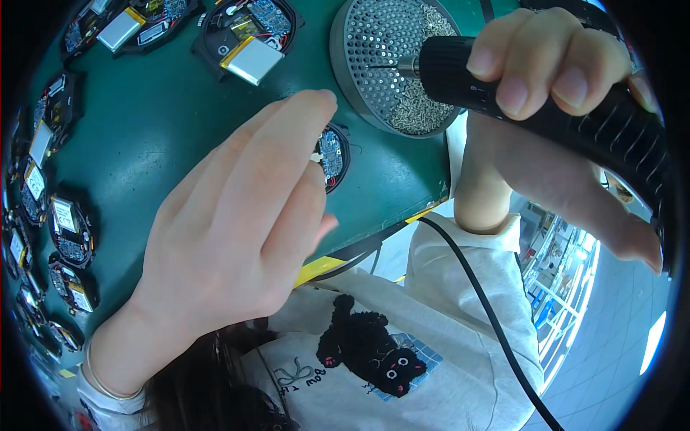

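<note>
Left hand [233, 215] partly over round circuit unit [331, 155]

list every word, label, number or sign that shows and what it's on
White sweatshirt: dark lettering beside a black animal picture; partly readable, not copied here.
Black power driver: tiny pale marking, too small to read.
Battery label at left: print too small to read.

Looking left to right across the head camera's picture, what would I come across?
Round electronic units near the left edge, left hand, partly hidden round unit beside its fingers, perforated round tray, right hand.
</note>
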The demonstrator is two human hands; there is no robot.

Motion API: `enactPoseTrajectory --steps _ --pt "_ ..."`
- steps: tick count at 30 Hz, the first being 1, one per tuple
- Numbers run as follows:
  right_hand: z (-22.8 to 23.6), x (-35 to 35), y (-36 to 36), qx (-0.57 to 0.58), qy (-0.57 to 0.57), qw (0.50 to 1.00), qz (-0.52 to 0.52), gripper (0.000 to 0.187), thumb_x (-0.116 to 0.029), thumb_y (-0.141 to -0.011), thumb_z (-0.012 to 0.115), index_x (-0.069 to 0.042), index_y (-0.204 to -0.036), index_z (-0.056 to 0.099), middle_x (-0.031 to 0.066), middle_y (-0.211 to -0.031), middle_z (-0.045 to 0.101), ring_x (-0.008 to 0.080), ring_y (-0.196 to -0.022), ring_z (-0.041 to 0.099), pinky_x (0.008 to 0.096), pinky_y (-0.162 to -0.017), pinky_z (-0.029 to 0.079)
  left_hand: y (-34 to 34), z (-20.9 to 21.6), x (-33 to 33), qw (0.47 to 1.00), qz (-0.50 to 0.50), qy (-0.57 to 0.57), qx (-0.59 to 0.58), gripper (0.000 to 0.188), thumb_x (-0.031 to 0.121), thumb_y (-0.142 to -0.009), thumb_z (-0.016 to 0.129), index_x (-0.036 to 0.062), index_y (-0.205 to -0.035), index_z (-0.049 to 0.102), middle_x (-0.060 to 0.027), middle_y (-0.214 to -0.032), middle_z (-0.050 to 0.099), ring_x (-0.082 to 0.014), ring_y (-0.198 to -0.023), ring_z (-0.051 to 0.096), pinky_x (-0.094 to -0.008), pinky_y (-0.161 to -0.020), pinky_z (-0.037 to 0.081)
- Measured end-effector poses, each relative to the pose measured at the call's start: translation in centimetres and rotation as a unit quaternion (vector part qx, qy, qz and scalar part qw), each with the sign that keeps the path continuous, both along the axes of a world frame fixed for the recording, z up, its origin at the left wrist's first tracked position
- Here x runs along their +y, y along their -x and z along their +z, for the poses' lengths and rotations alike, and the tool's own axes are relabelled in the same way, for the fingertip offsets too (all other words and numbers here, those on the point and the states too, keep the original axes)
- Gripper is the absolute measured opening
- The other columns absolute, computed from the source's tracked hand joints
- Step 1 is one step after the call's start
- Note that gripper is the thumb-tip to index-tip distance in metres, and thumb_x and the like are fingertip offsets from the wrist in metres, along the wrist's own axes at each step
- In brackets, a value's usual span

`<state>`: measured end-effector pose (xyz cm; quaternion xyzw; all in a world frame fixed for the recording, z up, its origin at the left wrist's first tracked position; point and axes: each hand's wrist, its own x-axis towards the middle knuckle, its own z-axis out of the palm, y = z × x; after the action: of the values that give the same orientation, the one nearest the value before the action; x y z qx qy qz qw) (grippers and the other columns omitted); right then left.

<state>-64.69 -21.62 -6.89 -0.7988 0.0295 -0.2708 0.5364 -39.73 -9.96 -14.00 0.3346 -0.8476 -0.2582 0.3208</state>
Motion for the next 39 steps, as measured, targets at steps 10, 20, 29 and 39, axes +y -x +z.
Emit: enactPoseTrajectory --steps 10,20,29,39 --pt "1.2 2.3 0.1 -0.059 -0.09 0.993 -0.04 0.072 -0.067 -0.068 0.071 -0.002 -0.096 0.059 0.0079 -0.079 0.061 0.0187 -0.063 0.061 0.0293 -0.058 0.052 0.1 0.0 0.4 0.998 0.061 -0.014 0.018 0.037 -0.003 -0.062 0.076 -0.0027 -0.091 0.055 -0.0231 -0.118 0.053 -0.0356 -0.107 0.057 -0.039 -0.088 0.05" --pt "-0.8 4.8 -2.9 -0.123 -0.082 0.988 -0.049 0.066 -0.059 -0.077 0.068 0.0 -0.102 0.054 0.0091 -0.082 0.058 0.0175 -0.063 0.061 0.0273 -0.054 0.053 0.4 0.2 0.6 0.997 0.07 -0.035 0.022 0.035 -0.002 -0.061 0.077 -0.0037 -0.09 0.057 -0.0231 -0.117 0.054 -0.0343 -0.104 0.058 -0.0374 -0.083 0.052" --pt "-0.9 5.8 -5.3 -0.137 -0.064 0.987 -0.061 0.066 -0.058 -0.079 0.067 0.0 -0.105 0.052 0.0091 -0.083 0.057 0.0171 -0.063 0.061 0.0268 -0.053 0.053 0.2 0.0 0.7 0.992 0.07 -0.059 0.089 0.036 -0.001 -0.063 0.074 -0.0054 -0.096 0.062 -0.0201 -0.114 0.057 -0.033 -0.1 0.059 -0.0381 -0.082 0.052" --pt "-2.3 4.4 -5.0 -0.17 -0.073 0.982 -0.047 0.069 -0.059 -0.08 0.064 0.001 -0.111 0.049 0.0088 -0.086 0.055 0.0166 -0.064 0.061 0.0273 -0.053 0.053 -0.4 -0.2 0.8 0.992 0.072 -0.077 0.062 0.043 -0.002 -0.062 0.075 -0.0055 -0.102 0.061 -0.0207 -0.115 0.052 -0.0333 -0.101 0.058 -0.0386 -0.085 0.051"
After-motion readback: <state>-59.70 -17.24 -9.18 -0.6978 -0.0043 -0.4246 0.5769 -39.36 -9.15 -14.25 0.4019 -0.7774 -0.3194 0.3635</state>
